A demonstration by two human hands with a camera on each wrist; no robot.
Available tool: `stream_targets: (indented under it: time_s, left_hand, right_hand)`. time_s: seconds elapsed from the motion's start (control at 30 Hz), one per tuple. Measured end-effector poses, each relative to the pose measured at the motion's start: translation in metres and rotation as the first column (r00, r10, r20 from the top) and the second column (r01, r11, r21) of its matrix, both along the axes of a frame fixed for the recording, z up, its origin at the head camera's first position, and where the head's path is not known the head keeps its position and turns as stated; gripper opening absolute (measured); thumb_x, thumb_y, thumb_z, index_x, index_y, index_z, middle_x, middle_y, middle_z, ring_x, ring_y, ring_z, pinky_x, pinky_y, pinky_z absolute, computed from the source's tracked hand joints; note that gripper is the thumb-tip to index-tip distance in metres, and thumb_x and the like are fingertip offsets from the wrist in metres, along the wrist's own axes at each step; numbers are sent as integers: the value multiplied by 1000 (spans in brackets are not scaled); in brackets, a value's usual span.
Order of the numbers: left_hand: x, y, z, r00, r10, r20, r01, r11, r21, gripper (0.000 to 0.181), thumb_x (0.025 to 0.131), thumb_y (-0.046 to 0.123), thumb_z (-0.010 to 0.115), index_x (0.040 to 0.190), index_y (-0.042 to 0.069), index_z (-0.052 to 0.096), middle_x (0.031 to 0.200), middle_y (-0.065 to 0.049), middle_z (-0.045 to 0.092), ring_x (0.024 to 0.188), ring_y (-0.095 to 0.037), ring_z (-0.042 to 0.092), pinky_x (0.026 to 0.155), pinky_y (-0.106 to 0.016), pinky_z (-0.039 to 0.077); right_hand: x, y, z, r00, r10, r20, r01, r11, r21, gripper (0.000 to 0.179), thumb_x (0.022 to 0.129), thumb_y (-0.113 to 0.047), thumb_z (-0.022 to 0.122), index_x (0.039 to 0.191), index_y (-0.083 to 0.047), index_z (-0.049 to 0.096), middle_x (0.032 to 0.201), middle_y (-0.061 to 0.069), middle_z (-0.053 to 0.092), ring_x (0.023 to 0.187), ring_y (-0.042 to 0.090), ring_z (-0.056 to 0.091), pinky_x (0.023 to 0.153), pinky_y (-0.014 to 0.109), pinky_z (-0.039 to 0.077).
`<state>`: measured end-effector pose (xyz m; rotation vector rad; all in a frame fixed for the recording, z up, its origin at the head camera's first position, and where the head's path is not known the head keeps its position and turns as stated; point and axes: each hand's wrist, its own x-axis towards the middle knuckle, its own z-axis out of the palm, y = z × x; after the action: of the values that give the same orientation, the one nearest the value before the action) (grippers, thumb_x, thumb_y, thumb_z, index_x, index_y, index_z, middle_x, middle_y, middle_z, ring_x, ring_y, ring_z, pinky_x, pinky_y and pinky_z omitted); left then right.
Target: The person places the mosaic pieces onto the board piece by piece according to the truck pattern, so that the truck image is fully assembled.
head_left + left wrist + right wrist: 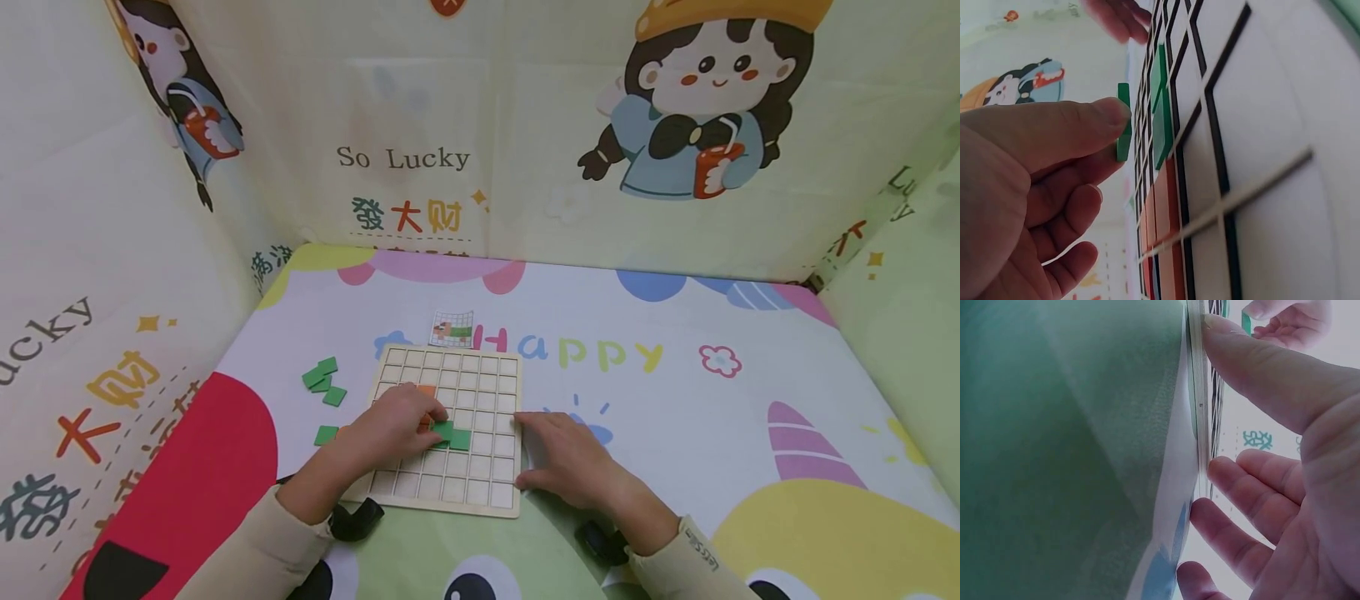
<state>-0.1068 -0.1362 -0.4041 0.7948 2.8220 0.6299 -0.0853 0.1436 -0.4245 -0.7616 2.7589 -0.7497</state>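
Observation:
My left hand (397, 423) is over the wooden grid board (480, 490). Its thumb and index finger pinch a thin green square tile (1124, 149), held just off the board in the left wrist view. Below that tile, two green tiles (1162, 128) lie in the grid. Orange tiles (1172, 231) sit in cells beside them, partly covered by the left hand in the head view. At the board's right edge, my right hand (566, 457) touches the rim with its thumb and fingertips, fingers loosely spread.
Several loose green tiles (335, 397) lie left of the board, one more green tile (326, 435) near the left forearm. Behind the board is a small printed card (452, 330) with a grid picture. A patterned cloth (637, 317) covers the table, and printed sheets (525, 167) stand around it.

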Motion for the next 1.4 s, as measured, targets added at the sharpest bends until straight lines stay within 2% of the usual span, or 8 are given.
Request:
stream_targets:
  time_s: [0.17, 0.37, 0.57, 0.73, 1.1, 1.4]
  left_hand:
    - [2, 8, -1, 999, -23, -29, 24, 1000, 2, 19, 86, 16, 79, 104, 10, 77, 94, 3, 68, 91, -19, 57, 85, -39, 47]
    - [3, 19, -3, 1000, -21, 0, 21, 1000, 19, 19, 86, 19, 80, 104, 12, 77, 93, 6, 68, 92, -16, 52, 79, -35, 47]
    - [4, 29, -6, 999, -36, -2, 36, 999, 26, 21, 87, 20, 79, 105, 9, 77, 97, 3, 71, 95, -18, 56, 84, -37, 47]
    - [3, 36, -9, 999, -44, 12, 43, 999, 18, 23, 88, 23, 78, 108, 10, 77, 99, 3, 70, 94, -17, 55, 82, -34, 48]
    - [3, 44, -15, 994, -81, -68, 81, 997, -11, 20, 87, 23, 79, 103, 11, 77, 94, 4, 69, 90, -15, 56, 80, -33, 47]
    - [3, 47, -17, 996, -61, -59, 61, 998, -10, 19, 88, 23, 78, 104, 12, 78, 93, 5, 69, 91, -15, 56, 82, -34, 47]
  right_hand:
    - [0, 0, 0, 1000, 4, -2, -4, 1000, -8, 75, 77, -31, 86, 140, -5, 53, 137, 11, 58, 124, 34, 52, 101, 55, 41]
    - [0, 0, 1, 1000, 4, 4, -4, 1000, -13, 76, 77, -31, 86, 140, -4, 53, 137, 11, 58, 124, 35, 52, 101, 56, 40]
    - [0, 0, 0, 1000, 6, -2, -6, 1000, -13, 75, 78, -31, 86, 140, -4, 53, 137, 11, 58, 124, 35, 52, 101, 56, 40]
    - [0, 1, 0, 1000, 3, -4, -3, 1000, -7, 76, 77, -31, 87, 139, -4, 53, 136, 11, 58, 125, 35, 52, 102, 56, 40]
    - [0, 1, -1, 1000, 3, -14, -4, 1000, -14, 75, 77, -30, 87, 138, -4, 54, 135, 11, 59, 124, 35, 52, 101, 56, 41]
    - [-1, 1, -3, 999, 11, -31, -11, 1000, -11, 74, 76, -30, 87, 138, -4, 54, 134, 11, 60, 123, 34, 53, 100, 55, 41]
